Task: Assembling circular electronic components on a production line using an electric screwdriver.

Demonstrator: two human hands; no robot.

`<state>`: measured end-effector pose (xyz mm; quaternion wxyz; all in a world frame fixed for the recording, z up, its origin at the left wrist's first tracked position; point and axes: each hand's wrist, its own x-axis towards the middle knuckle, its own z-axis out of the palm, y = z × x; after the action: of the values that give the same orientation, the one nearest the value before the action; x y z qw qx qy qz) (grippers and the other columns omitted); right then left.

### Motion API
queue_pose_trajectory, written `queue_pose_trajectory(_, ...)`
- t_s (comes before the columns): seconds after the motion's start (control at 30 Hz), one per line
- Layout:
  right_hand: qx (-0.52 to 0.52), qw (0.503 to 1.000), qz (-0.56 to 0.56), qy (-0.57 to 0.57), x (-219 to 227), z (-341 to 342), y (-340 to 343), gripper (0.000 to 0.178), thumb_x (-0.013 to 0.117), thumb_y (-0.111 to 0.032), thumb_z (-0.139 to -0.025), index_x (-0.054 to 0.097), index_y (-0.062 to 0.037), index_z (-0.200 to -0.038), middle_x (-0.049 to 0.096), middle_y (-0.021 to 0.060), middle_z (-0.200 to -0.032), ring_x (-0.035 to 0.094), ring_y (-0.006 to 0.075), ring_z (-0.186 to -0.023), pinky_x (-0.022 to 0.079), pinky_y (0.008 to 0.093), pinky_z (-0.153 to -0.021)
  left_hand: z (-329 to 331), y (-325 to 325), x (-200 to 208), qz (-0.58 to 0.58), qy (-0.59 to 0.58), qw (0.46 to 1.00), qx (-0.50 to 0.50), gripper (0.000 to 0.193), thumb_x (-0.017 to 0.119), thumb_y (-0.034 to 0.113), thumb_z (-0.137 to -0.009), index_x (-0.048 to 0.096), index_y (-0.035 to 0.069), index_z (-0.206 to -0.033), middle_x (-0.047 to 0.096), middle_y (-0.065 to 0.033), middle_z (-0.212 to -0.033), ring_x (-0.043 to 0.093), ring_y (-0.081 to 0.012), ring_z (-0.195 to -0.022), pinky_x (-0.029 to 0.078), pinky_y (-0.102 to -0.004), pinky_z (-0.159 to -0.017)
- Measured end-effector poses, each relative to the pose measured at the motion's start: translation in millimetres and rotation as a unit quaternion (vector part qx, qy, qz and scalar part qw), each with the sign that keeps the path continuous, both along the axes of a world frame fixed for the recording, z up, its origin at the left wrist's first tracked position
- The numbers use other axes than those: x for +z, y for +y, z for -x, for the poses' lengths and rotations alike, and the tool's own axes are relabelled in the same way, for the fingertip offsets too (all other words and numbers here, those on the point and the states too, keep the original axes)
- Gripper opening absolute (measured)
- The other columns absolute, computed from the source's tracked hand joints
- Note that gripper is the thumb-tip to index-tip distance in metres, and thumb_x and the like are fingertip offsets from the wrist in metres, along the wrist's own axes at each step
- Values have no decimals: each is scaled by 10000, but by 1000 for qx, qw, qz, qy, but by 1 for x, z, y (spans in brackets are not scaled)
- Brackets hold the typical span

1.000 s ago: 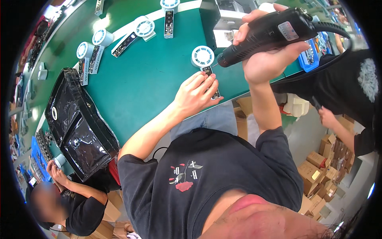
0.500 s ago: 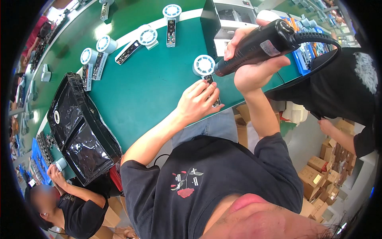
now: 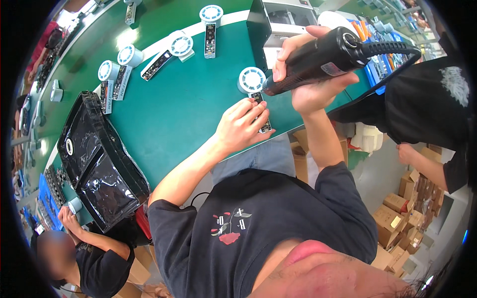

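"Where is the handheld fan (image 3: 252, 80)?"

"Upper middle of the frame, lying on the green tabletop (image 3: 189, 109), with a circuit board exposed along its handle."

"And the left grip (image 3: 237, 124)?"

"Pinching that handle between fingers and thumb, below the round head."

"What about the right grip (image 3: 313, 93)?"

"It is closed around a black corded electric screwdriver (image 3: 318, 64), whose nose points down at the neck of the fan. I cannot tell whether the bit touches."

"Anything around them?"

"Other fans (image 3: 210, 39) stretch across the upper left of the frame, and a glossy black tray (image 3: 110, 158) sits at the left."
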<state>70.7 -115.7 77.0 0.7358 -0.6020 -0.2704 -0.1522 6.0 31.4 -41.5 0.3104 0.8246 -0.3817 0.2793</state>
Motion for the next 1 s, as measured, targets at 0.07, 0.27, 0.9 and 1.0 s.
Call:
queue_pose_trajectory(0.07,22,1000,5,2,-2,-4,-3,1003,255,-907,-886,438,-41,-1358,626,181,-808,588,206,-544,530,331,-522,-1,0,1,2,-2,1000,-3,464,887,338,-670,716,30,-973,720,-78,-1098,666,-237,-907,598,-355,-834)
queue_pose_trajectory(0.27,14,1000,-8,4,-6,-4,-9,981,273,-927,-861,491,-84,-1314,612,175,-783,572,195,-539,496,319,-518,-5,-2,-1,3,-4,1000,-21,471,900,330,-655,730,34,-979,727,-78,-1096,671,-241,-915,600,-364,-833)
queue_pose_trajectory(0.9,-99,991,-69,-51,46,-37,-45,860,218,-783,-998,518,-10,-1224,677,155,-848,604,188,-558,512,302,-518,-11,6,11,-35,24,999,-33,516,911,333,-683,750,30,-1069,716,-110,-1181,662,-303,-994,580,-391,-854)
queue_pose_trajectory(1.0,-189,968,-141,-81,58,-63,-58,721,260,-665,-1067,602,-33,-1002,648,92,-756,588,175,-515,497,290,-482,-17,5,7,-26,46,999,-4,522,908,310,-697,739,25,-1100,697,-126,-1222,652,-326,-1086,573,-414,-903)
